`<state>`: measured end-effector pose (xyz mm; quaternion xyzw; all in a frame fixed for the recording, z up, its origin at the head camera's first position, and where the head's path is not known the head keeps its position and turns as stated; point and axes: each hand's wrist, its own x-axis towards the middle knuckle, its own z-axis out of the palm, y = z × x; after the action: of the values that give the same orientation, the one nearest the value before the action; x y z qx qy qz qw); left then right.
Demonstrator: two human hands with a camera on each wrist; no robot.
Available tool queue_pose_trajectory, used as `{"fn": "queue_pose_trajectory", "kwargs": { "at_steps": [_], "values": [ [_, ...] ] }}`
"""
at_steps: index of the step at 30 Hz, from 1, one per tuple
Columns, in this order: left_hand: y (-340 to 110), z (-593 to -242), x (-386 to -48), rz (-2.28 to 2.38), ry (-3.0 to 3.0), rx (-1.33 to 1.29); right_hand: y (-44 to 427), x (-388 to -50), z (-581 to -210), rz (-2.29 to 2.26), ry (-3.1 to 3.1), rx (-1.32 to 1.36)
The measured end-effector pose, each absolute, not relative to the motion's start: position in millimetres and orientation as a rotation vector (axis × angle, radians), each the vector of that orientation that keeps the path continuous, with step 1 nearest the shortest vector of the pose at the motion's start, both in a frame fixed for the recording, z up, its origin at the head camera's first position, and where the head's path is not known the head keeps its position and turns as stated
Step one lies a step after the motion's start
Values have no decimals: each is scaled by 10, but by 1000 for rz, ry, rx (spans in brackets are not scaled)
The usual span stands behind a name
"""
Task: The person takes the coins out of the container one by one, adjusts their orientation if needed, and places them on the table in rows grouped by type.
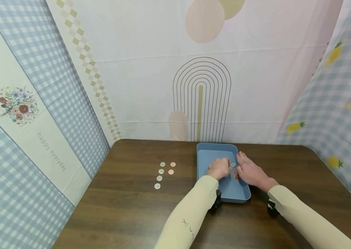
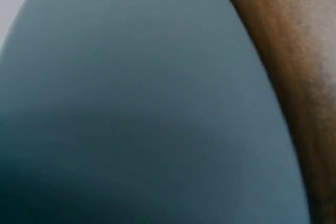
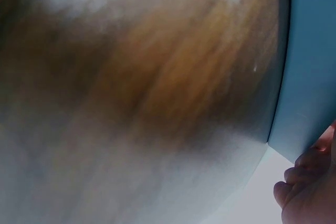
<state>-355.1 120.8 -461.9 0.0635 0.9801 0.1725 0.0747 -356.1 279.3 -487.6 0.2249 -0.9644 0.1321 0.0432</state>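
A blue rectangular tray (image 1: 216, 147) stands on the table, with a silvery coin (image 1: 233, 165) and some copper coins (image 1: 235, 177) near its right wall. Over the inside of the tray is my left hand (image 1: 220, 168), its fingers bent down beside these coins. Whether a coin is between the fingertips is hidden. My right hand (image 1: 250, 171) lies along the tray's right wall with fingers fairly straight, touching the rim. The right wrist view catches part of that hand (image 3: 310, 187) by the tray wall (image 3: 310, 66). Only blurred tray surface (image 2: 157, 66) fills most of the left wrist view.
Left of the tray, silvery coins (image 1: 159, 178) lie in a column on the brown table (image 1: 125, 214). Beside them are two copper coins (image 1: 171, 172). A patterned cloth (image 1: 144, 97) hangs behind the table, with checked cloths at both sides.
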Motion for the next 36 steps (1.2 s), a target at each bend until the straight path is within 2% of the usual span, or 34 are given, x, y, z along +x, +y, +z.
{"fn": "queue_pose_trajectory", "kwargs": {
  "at_steps": [10,18,27,36],
  "values": [
    [1225,-4543,-3502,486,2890,135,2806,-3512,-4867,399,-2952,677],
    [1185,-4626,-3504,658,2873,166,2812,-3514,-4866,390,-2947,659],
    [1014,-4580,-3343,905,2869,168,2801,-3506,-4839,393,-2952,660],
    [804,-4529,-3223,962,2937,192,2786,-3479,-4802,393,-2984,636]
  ]
}}
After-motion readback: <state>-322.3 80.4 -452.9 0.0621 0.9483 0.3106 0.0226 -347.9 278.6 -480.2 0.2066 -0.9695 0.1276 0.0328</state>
